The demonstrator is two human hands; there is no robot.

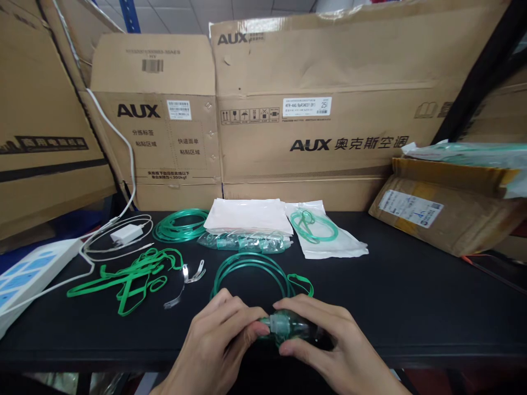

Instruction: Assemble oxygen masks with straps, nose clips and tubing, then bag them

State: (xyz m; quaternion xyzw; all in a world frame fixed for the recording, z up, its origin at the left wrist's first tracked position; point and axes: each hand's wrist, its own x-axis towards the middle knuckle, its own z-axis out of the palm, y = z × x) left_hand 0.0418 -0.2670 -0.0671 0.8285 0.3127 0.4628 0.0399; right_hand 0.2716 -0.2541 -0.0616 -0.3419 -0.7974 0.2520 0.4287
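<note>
Near the table's front edge, my right hand is closed around a clear green oxygen mask, fingers above it and thumb below. A pale connector on the mask faces left. My left hand pinches the end of the green tubing between thumb and forefinger, right up against that connector; whether the end is pushed in, I cannot tell. Behind my hands the green tubing lies in a loop on the black table. A green elastic strap shows just beyond my right fingers.
Green elastic straps and metal strips lie at left. Behind are coiled tubing, bagged masks under white packets and tubing on a white bag. A power strip, charger and cardboard carton flank the table.
</note>
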